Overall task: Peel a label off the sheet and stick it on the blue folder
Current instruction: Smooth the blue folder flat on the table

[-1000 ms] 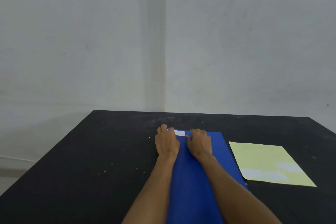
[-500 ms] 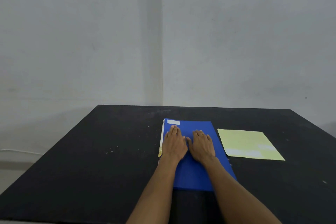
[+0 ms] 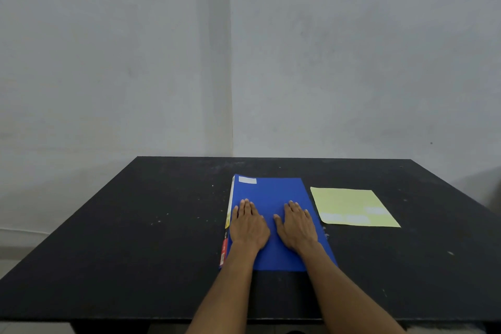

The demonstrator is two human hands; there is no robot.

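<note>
The blue folder [image 3: 273,192] lies flat on the black table [image 3: 135,238], its spine to the left. A white label [image 3: 247,180] is stuck on its far left corner. My left hand [image 3: 249,225] rests palm down on the folder's left half, holding nothing. My right hand [image 3: 296,225] lies flat on the right half, also holding nothing. The pale yellow label sheet [image 3: 349,206] lies to the right of the folder, apart from it, with a few white labels left near its front edge.
Grey walls meet in a corner behind the table's far edge [image 3: 271,157]. The table's front edge runs just below my forearms. White specks dot the tabletop.
Both hands have slid back from the label at the folder's far corner to its middle and moved apart. The view has pulled back, showing more of the table.
</note>
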